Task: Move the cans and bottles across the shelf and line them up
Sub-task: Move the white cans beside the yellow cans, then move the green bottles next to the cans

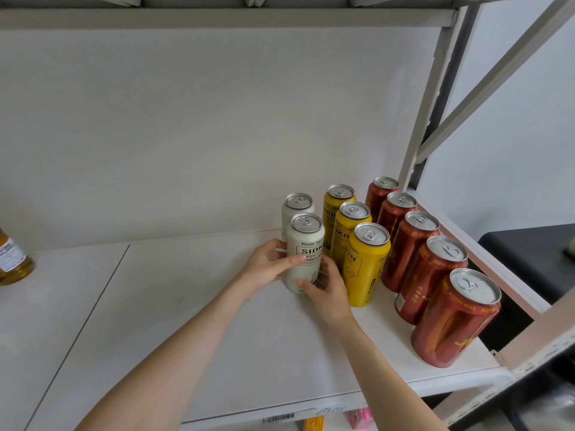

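Bottle (14,259) is waiting far left. Left hand (267,265) is gripping the white can (303,253), right hand (326,290) pinching it low, standing it nearside of its twin (297,209) (just left of the yellow cans (367,269)). Next, probably: squaring it up, letting go.

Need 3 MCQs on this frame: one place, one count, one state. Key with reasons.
1. Where is the bottle?
A) far left of the shelf
B) right end
C) lying at the front edge

2. How many red cans?
A) three
B) five
C) seven

3. The front white can is:
A) lying down
B) upright, gripped by left hand and right hand
C) upright, untouched

Key: 1 A, it stands at the left edge, apart from the rows. 2 B, five tops show in the right row. 3 B, fingers curl round both its sides.
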`<state>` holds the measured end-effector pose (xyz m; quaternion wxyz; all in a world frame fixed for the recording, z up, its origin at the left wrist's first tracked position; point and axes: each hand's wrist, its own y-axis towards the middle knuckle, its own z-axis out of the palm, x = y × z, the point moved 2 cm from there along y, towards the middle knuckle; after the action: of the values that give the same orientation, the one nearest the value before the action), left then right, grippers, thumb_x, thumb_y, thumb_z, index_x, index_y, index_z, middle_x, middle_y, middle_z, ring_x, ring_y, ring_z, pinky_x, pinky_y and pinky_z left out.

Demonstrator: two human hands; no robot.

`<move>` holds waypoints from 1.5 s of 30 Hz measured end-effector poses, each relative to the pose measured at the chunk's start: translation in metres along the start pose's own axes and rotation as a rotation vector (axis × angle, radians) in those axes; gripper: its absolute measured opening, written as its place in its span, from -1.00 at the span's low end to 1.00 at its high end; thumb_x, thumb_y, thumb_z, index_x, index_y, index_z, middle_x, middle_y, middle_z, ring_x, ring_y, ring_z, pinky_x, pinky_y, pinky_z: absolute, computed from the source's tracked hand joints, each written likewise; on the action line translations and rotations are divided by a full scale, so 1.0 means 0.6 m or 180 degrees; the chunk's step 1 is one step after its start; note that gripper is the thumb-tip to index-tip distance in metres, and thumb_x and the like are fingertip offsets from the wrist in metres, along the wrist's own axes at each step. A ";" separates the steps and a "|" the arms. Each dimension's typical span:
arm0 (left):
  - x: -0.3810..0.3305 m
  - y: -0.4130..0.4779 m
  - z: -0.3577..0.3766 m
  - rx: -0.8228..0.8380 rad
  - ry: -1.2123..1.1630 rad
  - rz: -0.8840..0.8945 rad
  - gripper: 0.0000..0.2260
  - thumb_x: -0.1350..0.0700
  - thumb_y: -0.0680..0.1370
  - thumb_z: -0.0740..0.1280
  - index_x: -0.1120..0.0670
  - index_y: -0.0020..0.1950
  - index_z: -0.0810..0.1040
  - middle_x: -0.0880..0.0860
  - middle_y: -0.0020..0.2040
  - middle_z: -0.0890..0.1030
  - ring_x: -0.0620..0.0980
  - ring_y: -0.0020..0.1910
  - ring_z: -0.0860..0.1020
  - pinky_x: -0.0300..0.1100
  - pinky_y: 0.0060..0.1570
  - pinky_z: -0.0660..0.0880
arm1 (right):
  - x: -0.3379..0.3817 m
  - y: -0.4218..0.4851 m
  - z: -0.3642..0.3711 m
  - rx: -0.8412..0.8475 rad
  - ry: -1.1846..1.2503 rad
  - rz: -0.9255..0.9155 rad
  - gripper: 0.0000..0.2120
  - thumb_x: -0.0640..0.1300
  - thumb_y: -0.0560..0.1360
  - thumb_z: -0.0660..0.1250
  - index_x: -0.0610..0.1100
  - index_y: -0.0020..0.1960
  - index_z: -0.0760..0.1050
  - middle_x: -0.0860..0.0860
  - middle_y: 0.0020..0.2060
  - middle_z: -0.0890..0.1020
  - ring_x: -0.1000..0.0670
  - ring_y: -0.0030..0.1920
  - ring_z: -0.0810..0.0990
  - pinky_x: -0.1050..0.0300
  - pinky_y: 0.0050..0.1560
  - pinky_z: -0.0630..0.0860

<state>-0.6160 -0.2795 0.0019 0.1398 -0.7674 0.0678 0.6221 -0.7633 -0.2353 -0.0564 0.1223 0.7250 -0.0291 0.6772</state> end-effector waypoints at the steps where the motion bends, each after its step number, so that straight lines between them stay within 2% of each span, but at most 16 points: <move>1: 0.000 -0.002 -0.003 0.0014 0.0092 0.0031 -0.73 0.04 0.47 0.49 0.07 0.10 0.55 -0.05 -0.04 0.68 -0.26 -0.13 0.63 -0.32 -0.17 0.51 | 0.002 -0.001 0.000 -0.0015 -0.0009 0.0014 -0.43 -0.31 0.43 0.47 -0.06 0.36 0.38 0.04 0.22 0.58 0.11 0.19 0.56 0.15 0.16 0.55; 3: 0.000 -0.012 -0.011 0.0032 0.0189 0.0132 -0.66 -0.07 0.44 0.51 0.03 0.13 0.58 -0.04 -0.02 0.69 -0.28 -0.09 0.63 -0.36 -0.14 0.48 | 0.008 -0.006 -0.002 -0.0043 -0.0057 0.0027 -0.44 -0.29 0.43 0.47 -0.05 0.36 0.38 0.04 0.20 0.59 0.09 0.19 0.57 0.15 0.15 0.56; 5: 0.003 -0.026 -0.025 -0.0072 0.0393 0.0207 -0.50 -0.27 0.31 0.48 -0.04 0.14 0.60 -0.01 0.04 0.69 -0.18 0.06 0.63 -0.23 0.05 0.51 | 0.016 -0.014 -0.003 -0.0094 -0.0144 0.0028 -0.45 -0.28 0.44 0.47 -0.07 0.36 0.38 0.02 0.19 0.59 0.07 0.18 0.58 0.14 0.16 0.56; 7: 0.005 -0.042 -0.038 -0.0236 0.0665 0.0249 -0.48 -0.35 0.30 0.43 -0.09 0.14 0.61 -0.02 0.09 0.67 -0.10 0.15 0.60 -0.17 0.18 0.48 | 0.024 -0.026 -0.004 -0.0175 -0.0358 0.0013 -0.44 -0.26 0.45 0.46 -0.11 0.39 0.36 -0.01 0.21 0.58 0.04 0.21 0.56 0.07 0.22 0.52; 10: 0.004 -0.073 -0.054 -0.0642 0.1218 0.0446 -0.64 -0.12 0.52 0.40 0.03 0.23 0.59 0.01 0.17 0.61 -0.07 0.20 0.54 -0.26 0.15 0.38 | 0.038 -0.051 -0.009 -0.0224 -0.0968 -0.0049 -0.42 -0.18 0.48 0.44 -0.14 0.43 0.31 -0.03 0.30 0.52 -0.02 0.30 0.48 0.06 0.28 0.44; 12: 0.006 -0.099 -0.065 -0.0994 0.1852 0.0688 -0.65 -0.06 0.57 0.35 0.08 0.30 0.55 0.06 0.23 0.58 0.01 0.26 0.50 -0.23 0.17 0.35 | 0.049 -0.070 -0.012 -0.0177 -0.1452 -0.0183 -0.41 -0.13 0.50 0.41 -0.13 0.46 0.28 -0.04 0.35 0.47 -0.04 0.35 0.43 0.03 0.29 0.41; 14: 0.010 -0.131 -0.077 -0.1200 0.2447 0.0828 -0.60 -0.09 0.59 0.30 0.10 0.34 0.51 0.08 0.28 0.54 0.12 0.29 0.46 -0.11 0.22 0.37 | 0.062 -0.090 -0.015 -0.0149 -0.2027 -0.0360 -0.40 -0.08 0.51 0.38 -0.12 0.48 0.25 -0.07 0.37 0.44 -0.09 0.36 0.40 -0.01 0.26 0.41; 18: 0.018 -0.193 -0.093 -0.1487 0.3613 0.1144 -0.45 -0.18 0.53 0.12 0.16 0.33 0.52 0.23 0.31 0.53 0.30 0.28 0.49 0.18 0.23 0.45 | 0.087 -0.137 -0.012 -0.0211 -0.3027 -0.0683 -0.37 -0.03 0.50 0.34 -0.14 0.50 0.23 -0.09 0.40 0.41 -0.19 0.33 0.40 -0.12 0.23 0.39; 21: 0.024 -0.247 -0.094 -0.1580 0.4037 0.1113 -0.50 -0.13 0.53 0.20 0.12 0.38 0.49 0.22 0.40 0.46 0.28 0.38 0.43 0.30 0.26 0.38 | 0.099 -0.172 -0.005 -0.0312 -0.3418 -0.0974 -0.34 -0.02 0.44 0.41 -0.16 0.47 0.31 -0.15 0.39 0.45 -0.22 0.34 0.43 -0.19 0.23 0.42; 24: 0.037 -0.298 -0.097 -0.1668 0.4296 0.1140 -0.48 -0.06 0.50 0.40 0.10 0.41 0.45 0.20 0.47 0.39 0.25 0.46 0.34 0.34 0.33 0.28 | 0.112 -0.206 0.004 -0.0269 -0.3774 -0.1148 -0.32 0.03 0.42 0.42 -0.15 0.46 0.32 -0.18 0.39 0.45 -0.22 0.38 0.42 -0.19 0.28 0.40; 26: 0.044 -0.328 -0.103 -0.1702 0.4405 0.1102 -0.44 -0.06 0.47 0.43 0.09 0.43 0.44 0.19 0.50 0.35 0.24 0.48 0.30 0.34 0.36 0.24 | 0.121 -0.226 0.009 -0.0229 -0.3969 -0.1201 -0.31 0.06 0.41 0.41 -0.14 0.46 0.31 -0.18 0.40 0.43 -0.22 0.40 0.39 -0.21 0.31 0.38; 36: 0.060 -0.445 -0.141 -0.1807 0.4597 0.1051 -0.41 -0.09 0.48 0.40 0.05 0.47 0.40 0.18 0.54 0.28 0.21 0.53 0.22 0.30 0.42 0.11 | 0.169 -0.308 0.071 -0.0178 -0.4357 -0.1273 -0.30 0.11 0.44 0.38 -0.09 0.49 0.27 -0.14 0.44 0.39 -0.18 0.44 0.36 -0.21 0.38 0.30; 45: 0.081 -0.569 -0.270 -0.1731 0.4799 0.0930 -0.41 -0.19 0.55 0.26 -0.02 0.54 0.28 0.15 0.58 0.17 0.20 0.56 0.12 0.26 0.47 -0.02 | 0.210 -0.419 0.223 -0.0300 -0.4277 -0.1416 -0.28 0.12 0.42 0.42 -0.11 0.48 0.31 -0.16 0.42 0.42 -0.20 0.40 0.41 -0.25 0.35 0.32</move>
<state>-0.3587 0.0002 0.0293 -0.2172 -0.9704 0.0896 -0.0550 -0.5706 -0.0052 0.0268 0.2445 0.9686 0.0212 0.0405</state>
